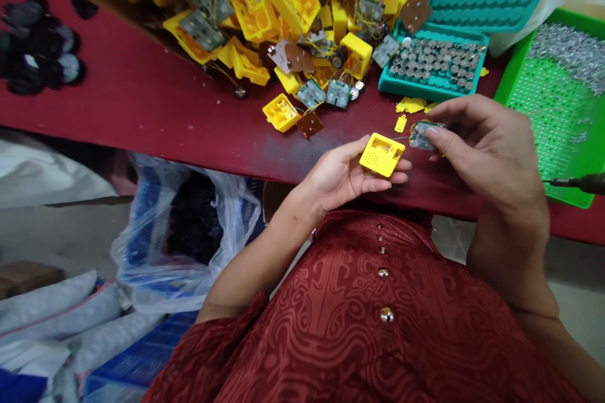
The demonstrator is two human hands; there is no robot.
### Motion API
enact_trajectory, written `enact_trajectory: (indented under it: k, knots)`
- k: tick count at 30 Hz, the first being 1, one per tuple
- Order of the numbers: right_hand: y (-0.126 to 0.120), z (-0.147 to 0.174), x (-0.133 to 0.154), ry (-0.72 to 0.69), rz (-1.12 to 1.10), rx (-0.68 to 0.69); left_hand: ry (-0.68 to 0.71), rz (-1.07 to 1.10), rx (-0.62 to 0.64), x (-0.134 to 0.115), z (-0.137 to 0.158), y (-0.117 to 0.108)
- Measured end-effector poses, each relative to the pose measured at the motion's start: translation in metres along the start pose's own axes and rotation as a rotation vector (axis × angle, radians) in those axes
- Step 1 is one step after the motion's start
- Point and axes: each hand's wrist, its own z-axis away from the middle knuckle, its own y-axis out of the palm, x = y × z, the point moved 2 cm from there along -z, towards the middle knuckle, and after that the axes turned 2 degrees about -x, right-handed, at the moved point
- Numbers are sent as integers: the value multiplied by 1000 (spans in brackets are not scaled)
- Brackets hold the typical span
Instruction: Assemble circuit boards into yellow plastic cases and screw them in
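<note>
My left hand (347,173) holds a small yellow plastic housing (378,160) with a grille of tiny holes and a cut-out, thumb on its edge and fingers beneath. Between the thumb and fingers of my right hand (486,145) is a small module with a clear grey casing (420,136). Thin wires run from the module to the housing. Just beyond the hands lie small flat yellow plastic tabs (401,123). Behind them a teal tray (385,85) bears many round silver button cells (435,62).
Yellow housings (295,0) with wired modules are heaped at the back of the red table (142,113). A green basket (583,195) of small metal pieces stands at right, a dark tool tip (581,182) over it. Black parts (40,50) lie left. A plastic-lined blue crate (142,201) stands below.
</note>
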Motion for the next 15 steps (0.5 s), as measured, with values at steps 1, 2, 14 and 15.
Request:
enact_trajectory:
  k: [1,2,14,15]
  knots:
    - [0,0,-1,5,-5,-2,-14,9,7,0,0,0]
    - [0,0,-1,10,-9,-2,-28,18,10,0,1,0]
    - [-2,1,-10,45,-41,100,130,-80,-140,0,0,2]
    - [-1,1,-12,48,-47,132,180,-92,-173,-1,2,2]
